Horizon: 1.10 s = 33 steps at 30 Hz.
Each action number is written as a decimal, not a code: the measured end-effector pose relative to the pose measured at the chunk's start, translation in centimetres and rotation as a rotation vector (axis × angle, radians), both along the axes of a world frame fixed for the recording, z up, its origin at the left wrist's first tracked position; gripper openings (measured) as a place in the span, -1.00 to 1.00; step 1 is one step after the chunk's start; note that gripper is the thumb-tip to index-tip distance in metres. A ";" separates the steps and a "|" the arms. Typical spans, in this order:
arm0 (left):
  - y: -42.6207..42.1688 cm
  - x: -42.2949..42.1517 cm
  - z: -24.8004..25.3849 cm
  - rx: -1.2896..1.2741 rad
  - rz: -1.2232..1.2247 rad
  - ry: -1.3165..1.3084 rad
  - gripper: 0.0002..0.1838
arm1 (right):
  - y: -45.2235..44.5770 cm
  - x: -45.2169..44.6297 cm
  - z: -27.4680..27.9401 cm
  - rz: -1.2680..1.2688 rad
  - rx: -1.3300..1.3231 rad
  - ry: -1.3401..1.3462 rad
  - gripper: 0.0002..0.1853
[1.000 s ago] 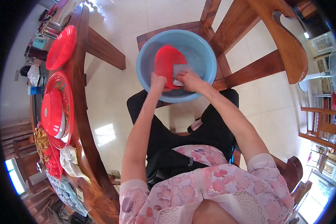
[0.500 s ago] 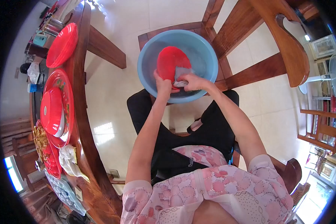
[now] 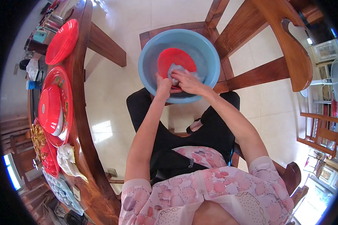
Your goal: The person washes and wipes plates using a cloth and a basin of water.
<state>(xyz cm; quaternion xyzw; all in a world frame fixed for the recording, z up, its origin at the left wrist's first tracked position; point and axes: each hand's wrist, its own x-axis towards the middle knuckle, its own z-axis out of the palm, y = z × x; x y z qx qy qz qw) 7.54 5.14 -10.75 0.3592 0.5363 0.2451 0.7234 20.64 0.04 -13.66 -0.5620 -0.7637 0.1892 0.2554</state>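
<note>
A blue basin (image 3: 211,60) with water in it stands on a wooden chair between my knees. Inside it, a red plate (image 3: 173,58) is tilted toward me, its near left edge gripped by my left hand (image 3: 164,86). My right hand (image 3: 186,81) presses a wet greyish cloth (image 3: 174,69) against the plate's face, its fingers bent over the cloth. The plate's lower edge is partly hidden by my hands.
On the left, a wooden table (image 3: 87,150) bears stacked red plates (image 3: 62,42), a red bowl (image 3: 50,108) on a patterned red tray (image 3: 66,93), and a crumpled white cloth (image 3: 67,159). Wooden chair parts (image 3: 259,73) rise at the upper right.
My right hand has moved left and up over the plate with the cloth, which is now bunched nearer the plate's middle. My left hand keeps its hold on the plate's edge.
</note>
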 end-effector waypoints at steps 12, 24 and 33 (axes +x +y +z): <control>-1.0 0.4 0.4 0.145 0.063 0.048 -0.30 | 2.8 2.3 -0.9 -0.287 -0.057 -0.339 -0.49; -1.5 0.8 -0.4 0.303 0.099 0.028 -0.29 | -1.3 1.0 0.3 -0.120 -0.340 -0.553 -0.73; -1.2 0.4 -2.6 0.629 0.070 0.128 -0.29 | -1.5 1.3 0.6 0.057 -0.409 -0.087 -0.63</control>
